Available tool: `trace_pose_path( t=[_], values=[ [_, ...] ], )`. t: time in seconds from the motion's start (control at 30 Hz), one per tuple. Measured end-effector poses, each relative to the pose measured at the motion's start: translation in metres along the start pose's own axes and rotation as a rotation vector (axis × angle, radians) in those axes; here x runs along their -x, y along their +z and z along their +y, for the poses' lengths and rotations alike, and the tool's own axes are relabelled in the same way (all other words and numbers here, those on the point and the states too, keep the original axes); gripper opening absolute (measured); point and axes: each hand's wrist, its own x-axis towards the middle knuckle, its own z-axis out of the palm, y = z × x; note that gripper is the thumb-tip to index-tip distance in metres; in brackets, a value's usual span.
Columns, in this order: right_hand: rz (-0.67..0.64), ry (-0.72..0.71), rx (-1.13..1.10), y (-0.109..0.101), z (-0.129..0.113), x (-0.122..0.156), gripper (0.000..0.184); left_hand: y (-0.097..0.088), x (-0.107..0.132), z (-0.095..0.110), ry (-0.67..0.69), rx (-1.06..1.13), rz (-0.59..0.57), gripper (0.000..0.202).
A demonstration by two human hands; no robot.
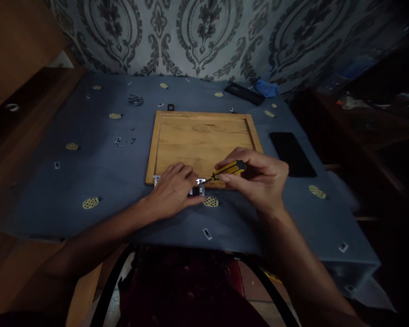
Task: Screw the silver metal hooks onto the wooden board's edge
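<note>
A framed wooden panel (197, 136) lies flat on the cloth-covered table. My left hand (173, 190) rests over its near edge, thumb stretched out and fingers bent, holding a shiny metal fitting (201, 187) against the wood. Its exact kind is partly hidden under the fingers; another bit of bright metal (156, 178) shows at the hand's left side. Between thumb and fingers, my right hand (259, 177) grips a yellow and black screwdriver (230, 170). The screwdriver slants down to the left, its tip at the metal fitting.
Several small screws (119, 141) lie left of the panel. Behind them is a small heap of metal pieces (135, 100). A black phone-like slab (292, 154) lies to the right. At the back are a long black object (244, 93) and a blue cloth (266, 88), near the patterned wall.
</note>
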Motion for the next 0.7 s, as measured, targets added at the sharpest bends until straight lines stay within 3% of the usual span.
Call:
trace_pose_path(
  t=[0.1,0.23,0.37,0.57,0.7],
  values=[
    [0.078,-0.096,0.057,0.0082,0.0036,0.0033,0.022,-0.0001,0.0001,0.0004,0.002,-0.008,-0.007,0.044],
    [0.195,-0.193,0.076,0.0121,0.0026,0.0056,0.016,0.0007,0.0002,-0.0004,0.003,-0.009,0.0,0.045],
    [0.355,-0.174,0.052,0.0082,0.002,0.0049,0.013,-0.0002,0.0,-0.0005,0.003,0.013,0.001,0.041],
    [0.251,-0.068,0.032,0.0078,-0.0001,0.0033,0.018,-0.0051,-0.0015,0.0023,-0.027,0.005,-0.045,0.043],
    [0.21,-0.08,0.05,0.01,-0.0015,0.0024,0.022,-0.0052,-0.0017,0.0027,-0.025,0.0,-0.047,0.043]
  ],
)
